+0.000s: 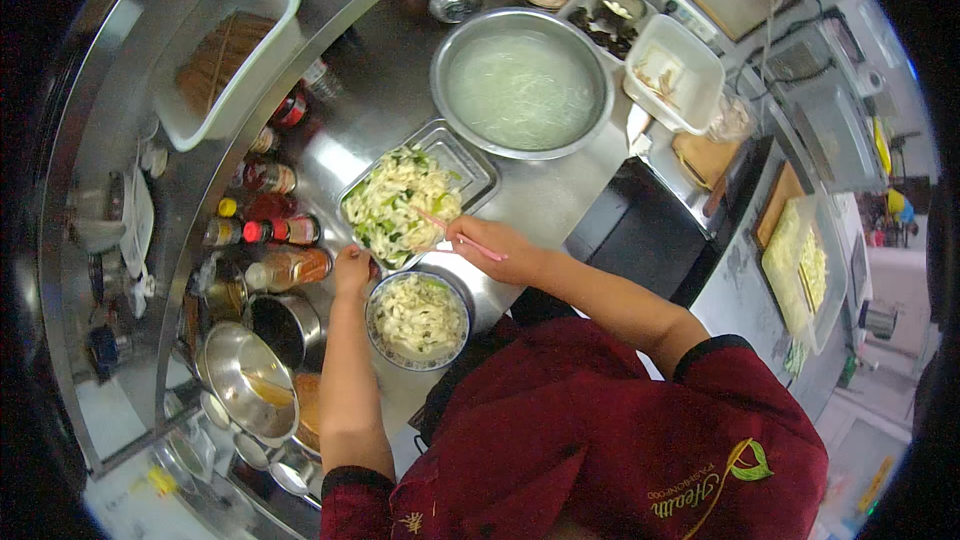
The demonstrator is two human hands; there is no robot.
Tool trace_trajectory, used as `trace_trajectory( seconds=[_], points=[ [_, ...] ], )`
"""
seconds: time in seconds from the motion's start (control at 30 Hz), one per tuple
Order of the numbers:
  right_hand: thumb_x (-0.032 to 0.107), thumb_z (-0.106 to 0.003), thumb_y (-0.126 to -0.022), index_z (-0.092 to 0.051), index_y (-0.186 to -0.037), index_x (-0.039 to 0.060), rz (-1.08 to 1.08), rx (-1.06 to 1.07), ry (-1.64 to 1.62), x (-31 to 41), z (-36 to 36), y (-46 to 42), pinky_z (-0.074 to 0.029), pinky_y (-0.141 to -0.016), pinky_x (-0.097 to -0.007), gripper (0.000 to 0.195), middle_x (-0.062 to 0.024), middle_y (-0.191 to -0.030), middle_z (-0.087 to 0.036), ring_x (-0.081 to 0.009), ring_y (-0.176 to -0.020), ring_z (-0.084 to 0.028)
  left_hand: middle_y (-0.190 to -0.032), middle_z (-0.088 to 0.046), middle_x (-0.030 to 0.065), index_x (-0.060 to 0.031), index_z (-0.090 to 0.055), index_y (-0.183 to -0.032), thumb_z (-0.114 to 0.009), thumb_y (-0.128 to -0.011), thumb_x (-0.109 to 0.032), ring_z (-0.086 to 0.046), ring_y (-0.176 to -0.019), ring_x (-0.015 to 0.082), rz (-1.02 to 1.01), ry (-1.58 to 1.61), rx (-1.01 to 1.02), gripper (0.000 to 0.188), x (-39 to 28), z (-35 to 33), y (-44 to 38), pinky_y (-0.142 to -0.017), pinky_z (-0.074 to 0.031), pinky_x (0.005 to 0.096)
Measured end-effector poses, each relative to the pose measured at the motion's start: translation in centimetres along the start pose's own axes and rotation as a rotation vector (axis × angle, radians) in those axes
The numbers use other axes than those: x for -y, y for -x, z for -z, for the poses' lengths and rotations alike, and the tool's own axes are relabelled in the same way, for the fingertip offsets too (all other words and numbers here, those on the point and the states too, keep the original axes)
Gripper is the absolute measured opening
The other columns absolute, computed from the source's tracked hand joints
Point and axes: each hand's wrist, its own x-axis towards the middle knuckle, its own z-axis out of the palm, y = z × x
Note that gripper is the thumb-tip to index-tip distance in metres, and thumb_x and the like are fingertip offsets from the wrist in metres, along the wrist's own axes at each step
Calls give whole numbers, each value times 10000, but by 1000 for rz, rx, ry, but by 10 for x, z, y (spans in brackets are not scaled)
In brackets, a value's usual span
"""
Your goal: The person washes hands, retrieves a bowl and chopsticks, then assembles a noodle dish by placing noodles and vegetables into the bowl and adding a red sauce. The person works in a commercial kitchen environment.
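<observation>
My right hand (491,247) grips a pair of pink chopsticks (480,246), their tips in pale shredded food mixed with green pieces (401,202). This food heaps over the left part of a rectangular steel tray (474,172); the tray's right part shows bare metal. At the tray's near left corner, my left hand (352,270) holds the rim, its fingertips partly hidden. Just below the tray stands a patterned bowl (418,366) with similar pale food inside.
Beyond the tray, a large steel basin (525,150) holds cloudy liquid and thin pale strands. Several sauce bottles and jars (296,229) line the left side. Nearer me are a steel pot (311,330) and a tilted steel bowl (232,367). A white plastic container (675,52) stands at right.
</observation>
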Motion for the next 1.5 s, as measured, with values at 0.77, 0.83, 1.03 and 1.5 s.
trace_trajectory(
  seconds=[0.77, 0.83, 1.03, 1.5],
  points=[
    [268, -427, -977, -527, -903, 50, 108, 84, 203, 3, 21, -25, -451, -622, -327, 252, -74, -707, -543, -188, -650, -536, -776, -569, 71, -16, -505, -892, -596, -875, -83, -567, -572, 153, 144, 34, 22, 114, 15, 9, -2, -469, -510, 275],
    [261, -419, -981, -530, -901, 44, -11, -17, 70, 15, 21, -24, -447, -608, -326, 257, -71, -696, -535, -178, -639, -530, -788, -572, 74, -19, -498, -902, -597, -874, -72, -569, -568, 153, 108, 61, 12, 117, 24, 10, -5, -464, -506, 274],
    [250, -397, -1001, -524, -871, 35, -98, -128, -176, -29, -3, -76, -390, -516, -279, 282, -42, -634, -494, -122, -558, -468, -750, -564, 58, -47, -484, -887, -620, -849, -24, -559, -529, 144, 84, 63, 21, 143, 15, 3, 2, -441, -470, 260],
    [440, -329, -1013, -489, -850, 81, -122, -204, -330, -11, 28, -91, -321, -469, -228, 426, -6, -605, -473, -76, -522, -402, -751, -574, 56, -37, -511, -906, -635, -848, -33, -571, -554, 136, 27, 147, 43, 136, 46, 9, -14, -467, -488, 259]
  ],
)
